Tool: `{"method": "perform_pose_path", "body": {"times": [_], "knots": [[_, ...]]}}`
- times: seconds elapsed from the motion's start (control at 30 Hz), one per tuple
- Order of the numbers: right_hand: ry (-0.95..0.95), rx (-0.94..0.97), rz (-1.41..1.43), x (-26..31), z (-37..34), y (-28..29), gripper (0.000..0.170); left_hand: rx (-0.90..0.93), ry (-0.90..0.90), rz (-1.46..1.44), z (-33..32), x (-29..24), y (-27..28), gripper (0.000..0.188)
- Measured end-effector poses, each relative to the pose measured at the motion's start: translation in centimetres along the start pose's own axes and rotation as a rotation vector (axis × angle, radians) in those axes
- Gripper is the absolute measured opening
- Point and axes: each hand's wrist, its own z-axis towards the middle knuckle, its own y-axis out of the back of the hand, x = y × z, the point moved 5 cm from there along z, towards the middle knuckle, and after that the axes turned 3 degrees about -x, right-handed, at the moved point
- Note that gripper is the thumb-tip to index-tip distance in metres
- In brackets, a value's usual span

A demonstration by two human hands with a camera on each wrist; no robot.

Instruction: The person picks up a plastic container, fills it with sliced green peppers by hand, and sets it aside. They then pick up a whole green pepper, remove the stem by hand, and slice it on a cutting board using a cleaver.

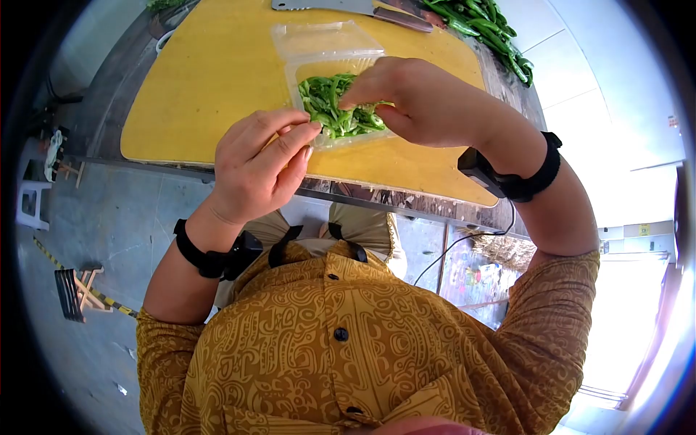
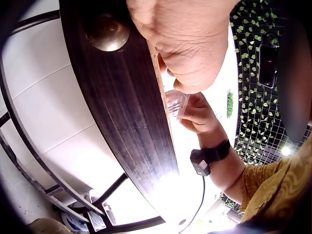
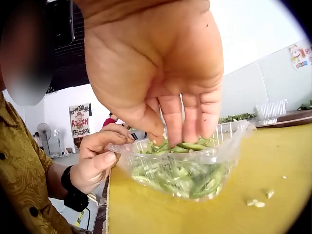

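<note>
A clear plastic container point(image 1: 341, 143) with its hinged lid point(image 1: 330, 41) folded back sits on a yellow board point(image 1: 206, 80). Sliced green peppers point(image 1: 325, 96) fill much of it. At the near left corner, my left hand point(image 1: 257, 156) pinches the rim between thumb and fingers. My right hand point(image 1: 428, 101) reaches in over the right side. Seen from the right wrist, its fingers point(image 3: 191, 117) point down, fairly straight, with the tips among the pepper slices. The right wrist view also shows the slices through the container's see-through wall.
A cleaver point(image 1: 326, 6) with a wooden handle lies at the board's far edge. Whole green peppers point(image 1: 487, 27) are heaped at the far right. Pale seeds point(image 3: 255, 202) are scattered on the board, and another clear container point(image 3: 271, 110) stands farther back. The table's near edge point(image 1: 348, 192) runs before my body.
</note>
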Motion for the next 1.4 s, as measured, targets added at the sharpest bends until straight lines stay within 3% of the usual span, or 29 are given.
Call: {"method": "perform_pose_path", "body": {"times": [0.1, 0.2, 0.33, 0.43, 0.53, 0.73, 0.83, 1.03, 1.17, 1.27, 1.37, 1.4], "knots": [[-0.123, 0.053, 0.062, -0.4, -0.1, 0.8, 0.028, -0.005, -0.003, 0.002, 0.0, 0.0, -0.1, 0.030], [-0.061, -0.147, 0.087, -0.7, -0.5, 2.5, 0.027, -0.008, 0.001, -0.005, -0.1, 0.1, -0.2, 0.030], [-0.167, -0.287, 0.121, -3.4, -3.2, 4.7, 0.022, -0.005, 0.010, -0.020, 0.1, -0.1, 0.0, 0.029], [-0.496, -0.298, -0.108, -9.7, -9.0, 5.4, 0.023, 0.001, 0.026, -0.018, 0.3, -0.3, -0.2, 0.028], [-0.675, -0.174, -0.314, -12.4, -12.2, 3.4, 0.026, 0.015, 0.025, -0.007, 0.6, -0.5, -0.1, 0.027], [-0.023, -0.051, -0.565, -7.7, -11.3, -1.5, 0.036, 0.111, 0.066, -0.011, 0.1, -0.3, 0.0, 0.028], [0.023, -0.109, -0.604, -7.7, -10.8, -2.3, 0.031, 0.114, 0.075, -0.016, 0.1, -0.4, 0.0, 0.029], [-0.369, 0.288, -0.649, -13.5, -12.7, -1.4, 0.031, 0.121, 0.084, -0.031, 0.1, -0.5, -0.1, 0.031], [-0.342, 0.055, -0.603, -12.6, -11.5, -0.1, 0.042, 0.126, 0.076, -0.027, 0.1, -0.4, 0.0, 0.031], [-0.091, 0.040, -0.610, -8.7, -9.6, -1.7, 0.059, 0.129, 0.073, -0.031, 0.0, -0.4, 0.0, 0.031], [-0.186, 0.212, -0.565, -7.1, -9.7, -3.2, 0.069, 0.139, 0.068, -0.025, 0.0, -0.3, -0.1, 0.030], [-0.216, 0.275, -0.630, -7.2, -10.0, -3.0, 0.063, 0.144, 0.069, -0.021, -0.2, -0.3, -0.1, 0.030]]}}
